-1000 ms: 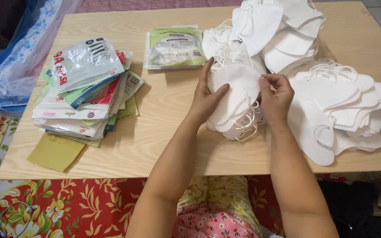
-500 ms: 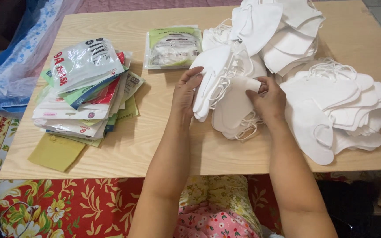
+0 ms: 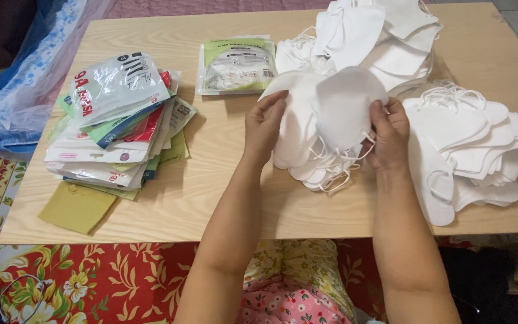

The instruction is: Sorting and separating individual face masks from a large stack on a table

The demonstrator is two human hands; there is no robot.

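Observation:
Both hands are at a low pile of white face masks in the middle of a wooden table. My right hand grips one white mask by its right edge and holds it up, opened out and rounded. My left hand has its fingers on the left part of the masks beside it, pinching the white fabric. Loose ear loops hang below the lifted mask.
More white masks are heaped at the back and at the right. A stack of flat printed pouches lies at the left, a single green-white pouch behind. A blue plastic bag hangs off the left edge.
The hands have lifted a mask off the middle pile and spread it open; it now faces up as a rounded shape. The left hand moved up and left.

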